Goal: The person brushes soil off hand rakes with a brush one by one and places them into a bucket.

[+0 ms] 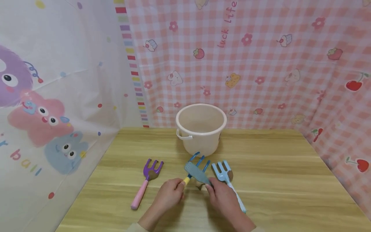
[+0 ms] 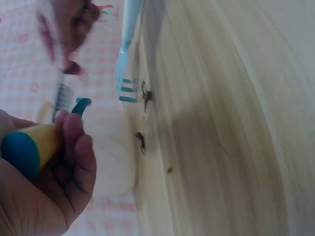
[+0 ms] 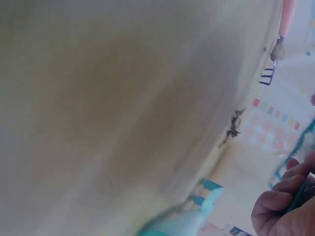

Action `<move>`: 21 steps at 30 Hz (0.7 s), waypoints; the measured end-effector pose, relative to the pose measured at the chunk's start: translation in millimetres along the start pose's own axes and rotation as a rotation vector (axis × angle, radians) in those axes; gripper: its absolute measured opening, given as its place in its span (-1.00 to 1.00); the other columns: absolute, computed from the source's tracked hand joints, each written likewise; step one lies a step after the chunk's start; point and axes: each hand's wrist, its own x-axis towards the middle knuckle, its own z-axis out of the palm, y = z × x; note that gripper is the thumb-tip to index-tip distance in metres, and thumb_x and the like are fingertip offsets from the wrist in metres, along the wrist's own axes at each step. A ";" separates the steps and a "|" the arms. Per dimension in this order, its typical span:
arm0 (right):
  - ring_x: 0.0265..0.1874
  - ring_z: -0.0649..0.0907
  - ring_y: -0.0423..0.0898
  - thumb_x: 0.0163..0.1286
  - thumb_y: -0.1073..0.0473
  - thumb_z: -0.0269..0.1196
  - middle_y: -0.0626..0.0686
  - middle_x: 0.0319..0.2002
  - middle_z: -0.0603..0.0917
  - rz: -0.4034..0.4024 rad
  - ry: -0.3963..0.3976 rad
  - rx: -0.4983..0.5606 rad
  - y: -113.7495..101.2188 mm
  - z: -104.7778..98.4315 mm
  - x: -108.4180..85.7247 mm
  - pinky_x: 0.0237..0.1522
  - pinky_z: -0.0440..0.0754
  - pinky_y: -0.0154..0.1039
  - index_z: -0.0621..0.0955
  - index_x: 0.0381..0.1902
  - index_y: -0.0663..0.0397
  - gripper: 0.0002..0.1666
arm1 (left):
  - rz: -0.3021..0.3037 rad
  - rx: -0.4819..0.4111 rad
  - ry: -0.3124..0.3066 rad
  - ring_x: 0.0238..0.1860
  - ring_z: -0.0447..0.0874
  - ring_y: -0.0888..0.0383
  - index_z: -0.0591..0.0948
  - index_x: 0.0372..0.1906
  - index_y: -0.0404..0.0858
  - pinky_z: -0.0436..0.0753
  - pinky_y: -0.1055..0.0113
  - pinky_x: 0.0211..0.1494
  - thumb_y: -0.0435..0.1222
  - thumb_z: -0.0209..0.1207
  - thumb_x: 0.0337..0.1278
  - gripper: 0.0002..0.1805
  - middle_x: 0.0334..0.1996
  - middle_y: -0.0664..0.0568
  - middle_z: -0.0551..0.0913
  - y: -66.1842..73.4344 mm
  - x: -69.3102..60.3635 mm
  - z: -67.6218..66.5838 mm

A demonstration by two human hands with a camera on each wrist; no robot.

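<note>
My left hand (image 1: 170,194) grips the yellow handle (image 2: 47,140) of a small garden rake with blue tines (image 1: 200,160). In my right hand (image 1: 225,197) is a blue-grey brush (image 1: 196,172), held by its handle; its head lies across the rake just below the tines. Bristles show blurred in the left wrist view. A purple garden fork (image 1: 153,168) with a pink handle lies left of my hands, a brown clump on its head. Beside my right hand lies a light-blue garden fork (image 1: 222,172), also with a brown clump. Dark crumbs (image 1: 199,187) sit on the table beneath the brush.
Behind the tools stands a cream bucket (image 1: 201,143), its handle hanging at the front left. The wooden table (image 1: 290,180) meets a pink checked cloth (image 1: 261,64) at the back and right. A white printed cloth (image 1: 95,96) hangs on the left.
</note>
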 end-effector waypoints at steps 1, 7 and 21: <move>-0.64 0.39 -0.22 0.39 0.15 0.28 -0.19 -0.64 0.34 0.011 -0.016 -0.002 -0.5 1.1 -0.5 -0.64 0.36 -0.22 0.50 -0.37 -0.08 -0.84 | 0.011 0.001 0.000 -0.73 0.42 0.24 0.63 -0.35 -0.29 0.38 0.40 -0.67 -0.26 -0.01 0.46 -0.70 -0.72 0.12 0.51 0.6 -0.1 0.1; -0.61 0.56 -0.06 0.39 0.16 0.27 -0.06 -0.58 0.55 0.073 -0.002 -0.036 0.6 6.3 -1.6 -0.63 0.46 -0.10 0.58 -0.26 0.02 -0.92 | 0.034 0.013 0.017 -0.76 0.42 0.26 0.61 -0.38 -0.25 0.36 0.41 -0.69 -0.24 -0.03 0.48 -0.69 -0.73 0.17 0.49 4.4 -1.1 0.5; -0.49 0.68 0.10 0.41 0.14 0.26 0.06 -0.45 0.68 0.121 -0.015 -0.088 -0.1 3.4 4.0 -0.53 0.56 0.04 0.62 -0.14 0.07 -0.85 | 0.034 0.053 0.027 -0.76 0.41 0.28 0.62 -0.37 -0.25 0.34 0.41 -0.73 -0.26 0.01 0.45 -0.72 -0.74 0.18 0.47 2.4 -4.0 1.0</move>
